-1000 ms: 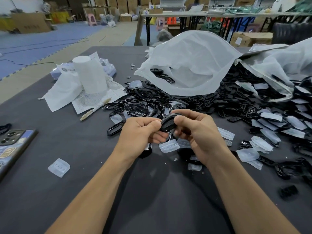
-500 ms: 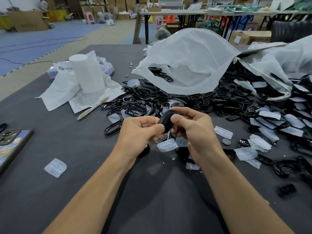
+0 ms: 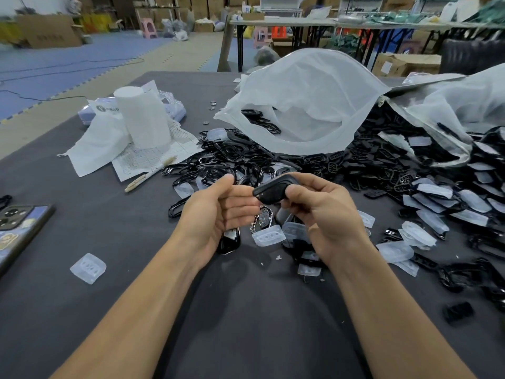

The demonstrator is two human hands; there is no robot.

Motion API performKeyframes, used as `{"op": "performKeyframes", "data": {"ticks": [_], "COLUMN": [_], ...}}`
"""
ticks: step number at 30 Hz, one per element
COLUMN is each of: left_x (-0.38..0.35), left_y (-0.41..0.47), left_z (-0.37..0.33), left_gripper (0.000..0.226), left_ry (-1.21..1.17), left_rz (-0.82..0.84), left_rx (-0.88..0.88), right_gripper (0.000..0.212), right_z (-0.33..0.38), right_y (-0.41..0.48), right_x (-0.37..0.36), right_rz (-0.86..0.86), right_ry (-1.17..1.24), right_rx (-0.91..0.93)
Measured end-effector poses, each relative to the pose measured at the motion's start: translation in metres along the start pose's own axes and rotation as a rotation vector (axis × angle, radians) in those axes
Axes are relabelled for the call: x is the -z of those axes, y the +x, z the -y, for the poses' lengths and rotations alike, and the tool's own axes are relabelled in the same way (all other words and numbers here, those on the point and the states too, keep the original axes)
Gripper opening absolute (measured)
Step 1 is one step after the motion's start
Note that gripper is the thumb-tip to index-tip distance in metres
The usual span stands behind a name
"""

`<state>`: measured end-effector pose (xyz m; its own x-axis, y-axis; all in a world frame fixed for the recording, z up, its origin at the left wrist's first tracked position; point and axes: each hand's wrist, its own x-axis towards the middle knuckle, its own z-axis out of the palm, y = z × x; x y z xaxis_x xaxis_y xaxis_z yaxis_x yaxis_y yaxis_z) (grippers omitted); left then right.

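My right hand (image 3: pixel 322 214) pinches a black key-fob shell (image 3: pixel 273 190) between thumb and fingers, held above the dark table (image 3: pixel 246 324). My left hand (image 3: pixel 218 212) is just left of it, palm turned up, fingers relaxed and straight, holding nothing. Below the hands lie a chrome-rimmed button frame (image 3: pixel 261 222), a glossy black shell (image 3: pixel 229 242) and a translucent button pad (image 3: pixel 269 236).
A heap of black frames (image 3: pixel 235 162) and translucent pads (image 3: pixel 442 198) spreads behind and to the right. An open white bag (image 3: pixel 308 105) lies at the back. A paper roll (image 3: pixel 142 116), papers and pen sit left. A phone (image 3: pixel 19 225) rests at the left edge; a lone pad (image 3: pixel 88 268) nearby.
Both hands gripped the black shell together before. Now my left hand has let go and opened, palm up, while my right hand keeps the shell and has shifted slightly right.
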<state>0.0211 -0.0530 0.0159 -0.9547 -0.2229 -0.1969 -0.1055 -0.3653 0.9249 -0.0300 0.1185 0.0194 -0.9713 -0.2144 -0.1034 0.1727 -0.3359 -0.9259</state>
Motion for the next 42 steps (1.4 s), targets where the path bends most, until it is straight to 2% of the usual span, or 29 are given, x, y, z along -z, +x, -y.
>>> {"op": "performKeyframes", "data": {"ticks": [3, 5, 8, 10, 12, 15, 19, 22, 24, 25, 27, 32, 36, 39, 42], "left_x": [0.003, 0.002, -0.004, -0.009, -0.012, -0.011, -0.011, -0.004, 0.000, 0.001, 0.003, 0.007, 0.008, 0.006, 0.004], "left_y": [0.001, 0.001, 0.000, -0.003, -0.004, -0.003, 0.000, 0.004, 0.007, 0.008, 0.009, 0.011, 0.010, 0.010, 0.009], "left_z": [0.001, 0.003, 0.009, 0.011, 0.012, 0.011, 0.011, 0.008, 0.007, 0.008, 0.009, 0.010, 0.010, 0.012, 0.014], "left_gripper": [0.057, 0.059, 0.064, 0.063, 0.052, 0.035, 0.040, 0.032, 0.029, 0.028, 0.027, 0.025, 0.025, 0.030, 0.036], "left_ry": [0.022, 0.099, 0.220, 0.210, 0.176, 0.152, 0.142, 0.165, 0.172, 0.184, 0.223, 0.259, 0.273, 0.308, 0.323], "left_rz": [-0.009, -0.006, 0.035, 0.058, 0.040, -0.041, -0.159, -0.224, -0.237, -0.243, -0.257, -0.281, -0.268, -0.257, -0.202], "left_rx": [0.011, 0.014, 0.027, 0.039, 0.021, 0.023, -0.002, -0.051, -0.074, -0.088, -0.119, -0.168, -0.184, -0.204, -0.186], "right_gripper": [0.022, 0.023, 0.026, 0.032, 0.033, 0.024, 0.026, 0.029, 0.030, 0.031, 0.028, 0.019, 0.022, 0.015, 0.014], "right_z": [0.001, 0.001, -0.004, -0.011, -0.017, -0.020, -0.012, -0.005, 0.001, 0.003, 0.004, -0.001, -0.006, -0.010, -0.007], "right_y": [0.001, -0.001, -0.006, -0.010, -0.013, -0.014, -0.011, -0.006, -0.002, -0.001, -0.004, -0.015, -0.015, -0.013, -0.011], "right_x": [-0.001, -0.001, -0.005, -0.010, -0.013, -0.012, -0.009, 0.001, 0.010, 0.012, 0.010, -0.005, -0.005, -0.007, -0.005], "right_rz": [-0.066, -0.103, -0.067, 0.004, 0.087, 0.192, 0.221, -0.024, -0.199, -0.231, -0.170, 0.221, 0.274, 0.208, 0.000], "right_ry": [0.049, -0.015, -0.264, -0.472, -0.644, -0.770, -0.792, -0.656, -0.754, -0.831, -0.919, -1.252, -1.390, -1.235, -0.909], "right_rx": [0.047, 0.143, 0.396, 0.557, 0.618, 0.589, 0.460, 0.380, 0.394, 0.406, 0.401, 0.321, 0.279, 0.301, 0.366]}}
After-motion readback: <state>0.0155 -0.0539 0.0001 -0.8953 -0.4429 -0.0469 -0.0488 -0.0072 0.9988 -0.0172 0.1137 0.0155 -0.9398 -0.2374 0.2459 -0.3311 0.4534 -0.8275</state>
